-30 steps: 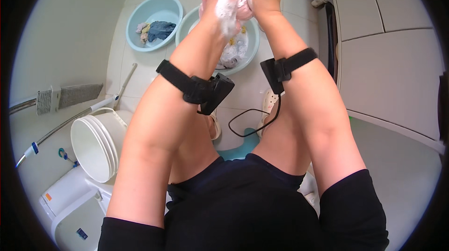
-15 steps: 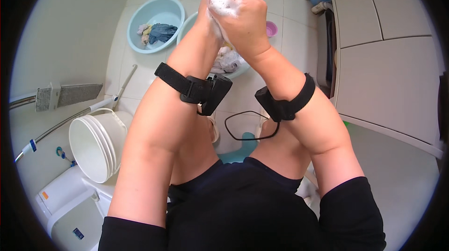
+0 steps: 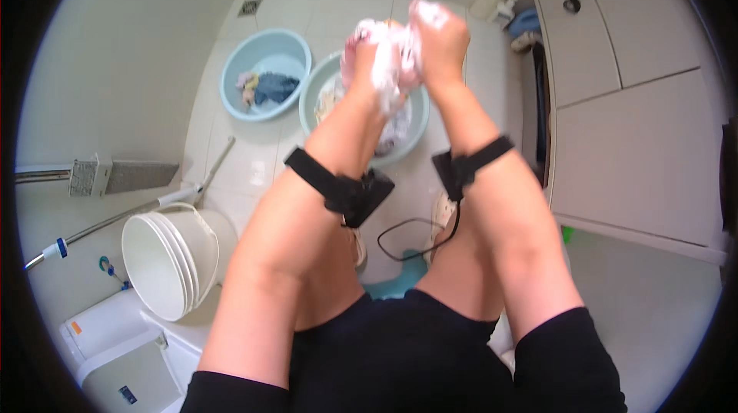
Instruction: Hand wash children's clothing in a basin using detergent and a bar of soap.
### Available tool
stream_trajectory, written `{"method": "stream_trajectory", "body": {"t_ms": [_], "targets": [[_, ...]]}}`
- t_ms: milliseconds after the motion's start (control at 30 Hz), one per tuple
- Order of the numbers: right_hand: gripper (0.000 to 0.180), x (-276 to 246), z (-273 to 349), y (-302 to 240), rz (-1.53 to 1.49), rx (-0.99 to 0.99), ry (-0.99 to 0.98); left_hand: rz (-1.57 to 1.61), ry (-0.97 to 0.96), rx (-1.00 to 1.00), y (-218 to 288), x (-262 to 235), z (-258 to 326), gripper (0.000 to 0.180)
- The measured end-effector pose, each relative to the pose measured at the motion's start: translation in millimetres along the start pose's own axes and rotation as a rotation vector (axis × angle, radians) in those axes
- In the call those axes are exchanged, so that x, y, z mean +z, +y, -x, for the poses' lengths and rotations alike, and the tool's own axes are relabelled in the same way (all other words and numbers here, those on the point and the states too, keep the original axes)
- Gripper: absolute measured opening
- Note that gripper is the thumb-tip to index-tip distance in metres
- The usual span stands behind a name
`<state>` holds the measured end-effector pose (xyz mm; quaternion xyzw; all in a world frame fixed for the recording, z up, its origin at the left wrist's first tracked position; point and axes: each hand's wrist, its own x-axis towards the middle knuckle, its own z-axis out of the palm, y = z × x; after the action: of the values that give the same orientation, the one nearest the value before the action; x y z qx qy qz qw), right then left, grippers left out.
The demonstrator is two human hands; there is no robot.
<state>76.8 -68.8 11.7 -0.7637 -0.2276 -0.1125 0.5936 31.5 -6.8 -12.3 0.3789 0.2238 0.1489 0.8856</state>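
Raised over a light-blue basin (image 3: 310, 109), a sudsy pink-and-white cloth (image 3: 397, 48) is bunched between my two hands. My left hand (image 3: 364, 67) is closed around its left part. My right hand (image 3: 446, 50) grips the other end, with white foam on the knuckles. What kind of garment or cloth it is cannot be made out. Below, wet whitish and grey laundry (image 3: 393, 136) lies in that basin, partly hidden by my left forearm and the cloth. Both forearms carry black straps with small black boxes.
A second blue basin (image 3: 231, 94) with blue and pale clothes (image 3: 275, 88) stands to the left. White stacked buckets (image 3: 165, 267) and a flat mop (image 3: 142, 176) are at the left side. Grey cabinets (image 3: 626, 151) line the right, with pump bottles (image 3: 492, 1) behind. A black cable (image 3: 400, 221) hangs between my arms.
My hands were pressed together in foam; now they are apart, with the pink-and-white cloth showing between them. The whole view has shifted, so the basins appear lower.
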Motion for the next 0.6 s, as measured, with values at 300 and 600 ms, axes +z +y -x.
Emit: {"method": "stream_trajectory", "body": {"t_ms": [300,600], "targets": [[0.018,-1,6,-12,-0.004,0.044,-0.019,0.100,0.018,-0.026,-3,-1,16,0.018],[0.010,-10,-5,-11,-0.093,0.308,-0.065,0.122,-0.048,-0.051,6,4,20,0.015]]}}
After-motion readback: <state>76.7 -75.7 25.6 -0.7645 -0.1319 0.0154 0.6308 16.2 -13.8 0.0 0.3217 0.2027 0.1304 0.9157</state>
